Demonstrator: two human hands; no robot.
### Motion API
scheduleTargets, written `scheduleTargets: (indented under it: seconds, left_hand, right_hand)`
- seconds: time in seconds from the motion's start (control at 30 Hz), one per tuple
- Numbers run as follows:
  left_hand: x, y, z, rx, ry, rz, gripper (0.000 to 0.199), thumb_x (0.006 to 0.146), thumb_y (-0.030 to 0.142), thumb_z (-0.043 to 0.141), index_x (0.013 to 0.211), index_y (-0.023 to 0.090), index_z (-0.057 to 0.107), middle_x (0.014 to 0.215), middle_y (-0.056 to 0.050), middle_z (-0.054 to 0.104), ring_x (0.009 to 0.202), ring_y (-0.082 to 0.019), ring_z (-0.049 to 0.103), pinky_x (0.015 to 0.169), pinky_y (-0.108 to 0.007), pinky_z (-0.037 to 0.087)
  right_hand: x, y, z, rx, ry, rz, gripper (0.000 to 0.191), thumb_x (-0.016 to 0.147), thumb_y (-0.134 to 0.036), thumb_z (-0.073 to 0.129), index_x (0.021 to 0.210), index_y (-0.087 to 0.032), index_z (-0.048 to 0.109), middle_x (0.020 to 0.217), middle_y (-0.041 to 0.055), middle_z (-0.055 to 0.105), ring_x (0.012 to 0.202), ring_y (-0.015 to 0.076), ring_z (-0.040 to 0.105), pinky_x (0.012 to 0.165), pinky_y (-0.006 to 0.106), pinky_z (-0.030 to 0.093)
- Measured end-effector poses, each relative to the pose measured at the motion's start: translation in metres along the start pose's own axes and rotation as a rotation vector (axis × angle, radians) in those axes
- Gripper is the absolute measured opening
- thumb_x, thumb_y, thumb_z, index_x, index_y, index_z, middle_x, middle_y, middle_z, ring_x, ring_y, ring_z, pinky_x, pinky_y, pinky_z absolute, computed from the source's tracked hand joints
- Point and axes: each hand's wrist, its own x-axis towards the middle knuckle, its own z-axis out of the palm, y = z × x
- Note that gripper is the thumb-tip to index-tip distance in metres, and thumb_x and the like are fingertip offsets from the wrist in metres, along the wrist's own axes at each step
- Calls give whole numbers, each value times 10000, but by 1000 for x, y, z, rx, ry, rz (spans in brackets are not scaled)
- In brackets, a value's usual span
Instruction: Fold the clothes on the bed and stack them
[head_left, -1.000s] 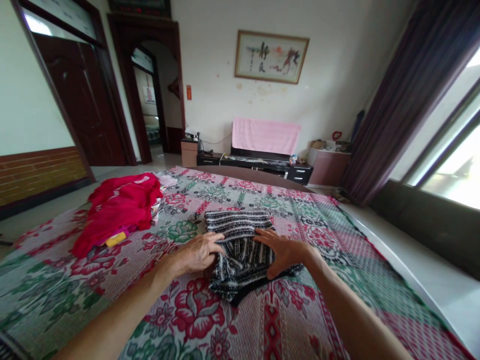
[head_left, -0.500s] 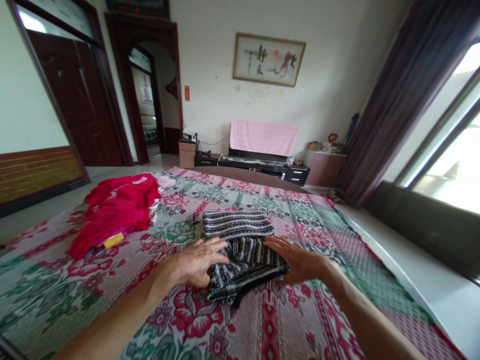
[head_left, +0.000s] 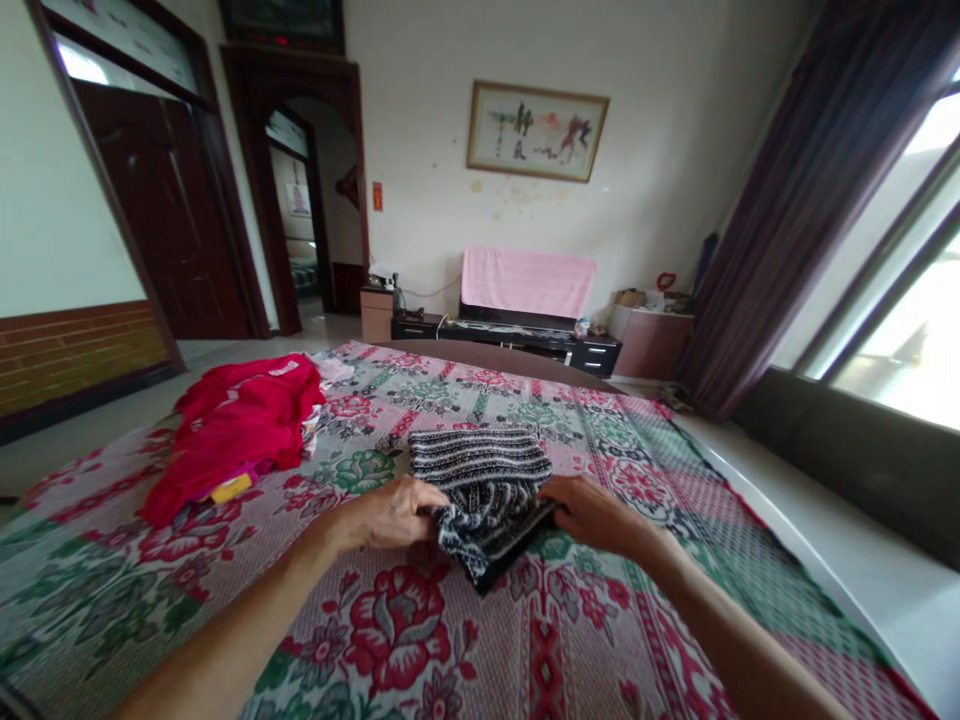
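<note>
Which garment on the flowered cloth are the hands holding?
The black-and-white striped knitted garment: the left hand and right hand grip its sides, while the crumpled red clothing lies untouched.

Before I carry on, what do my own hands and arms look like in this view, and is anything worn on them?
Left hand and right hand are bare, ungloved. No sleeve, watch or bracelet shows on either forearm. Rings: too small to tell.
</note>
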Motion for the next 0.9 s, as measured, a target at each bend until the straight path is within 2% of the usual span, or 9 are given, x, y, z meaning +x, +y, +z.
scheduleTargets:
  seconds: [0.1, 0.2, 0.3, 0.37, 0.43, 0.53, 0.63, 0.77, 0.9]
  left_hand:
    - [9, -7, -9, -216, 70, -161, 142, 592, 325, 660, 639, 198, 702, 638, -1, 676, 706, -211, 594, 637, -268, 460]
    - [25, -18, -8, -273, 262, -239, 233, 669, 394, 604, 662, 177, 690, 629, 0, 652, 697, -206, 589, 626, -267, 438]
    - [38, -34, 2, -192, 465, -394, 315, 724, 446, 532, 623, 175, 656, 540, 10, 571, 623, -186, 566, 556, -251, 384]
    - [43, -44, 10, -146, 519, -474, 320, 718, 460, 543, 585, 184, 633, 512, 12, 538, 599, -183, 557, 535, -250, 358]
    - [44, -51, 15, -131, 538, -506, 328, 712, 479, 556, 562, 193, 613, 505, 11, 525, 599, -184, 555, 533, -253, 347]
    - [44, -54, 17, -152, 550, -523, 350, 714, 507, 546, 548, 201, 588, 500, 13, 506, 591, -181, 543, 535, -257, 337]
    - [44, -54, 17, -211, 543, -550, 350, 710, 514, 537, 553, 204, 580, 502, 15, 498, 566, -171, 518, 531, -259, 327]
    - [43, -57, 20, -254, 571, -513, 334, 697, 511, 538, 559, 206, 546, 505, 30, 471, 548, -152, 483, 524, -250, 310]
    - [39, -62, 21, -307, 594, -406, 296, 670, 479, 563, 602, 191, 554, 531, 39, 486, 565, -141, 489, 541, -237, 335]
  right_hand:
    - [27, 13, -28, 73, -20, 25, 273, 711, -124, 472, 874, -198, 678, 787, 36, 685, 735, 167, 606, 673, 255, 410]
    - [66, 31, -43, 130, 37, 78, 303, 709, -161, 518, 946, -203, 701, 821, 26, 706, 733, 168, 618, 658, 245, 421]
    - [103, 46, -33, 113, 165, 235, 253, 717, -254, 604, 936, -193, 714, 856, 39, 717, 794, 201, 638, 714, 269, 447]
    - [115, 53, -19, 143, 227, 349, 269, 734, -309, 619, 944, -169, 714, 870, 64, 721, 819, 226, 647, 745, 299, 463]
    - [115, 57, -8, 226, 285, 394, 275, 786, -337, 569, 940, -160, 711, 891, 76, 721, 847, 235, 651, 782, 327, 475]
    - [94, 59, -6, 400, 311, 275, 307, 840, -376, 495, 951, -182, 705, 1002, 67, 709, 950, 230, 640, 874, 357, 472]
    - [65, 59, -19, 484, 140, 80, 335, 782, -435, 586, 1038, -246, 691, 1324, 41, 564, 1166, 253, 547, 990, 396, 422]
    - [47, 61, -29, 414, -46, 47, 481, 681, -358, 693, 1157, -320, 641, 1521, -6, 311, 1305, 280, 417, 1046, 419, 377]
    - [53, 66, -23, 329, 4, 24, 380, 669, -206, 631, 1039, -263, 691, 1328, 34, 548, 1192, 249, 520, 1022, 405, 399]
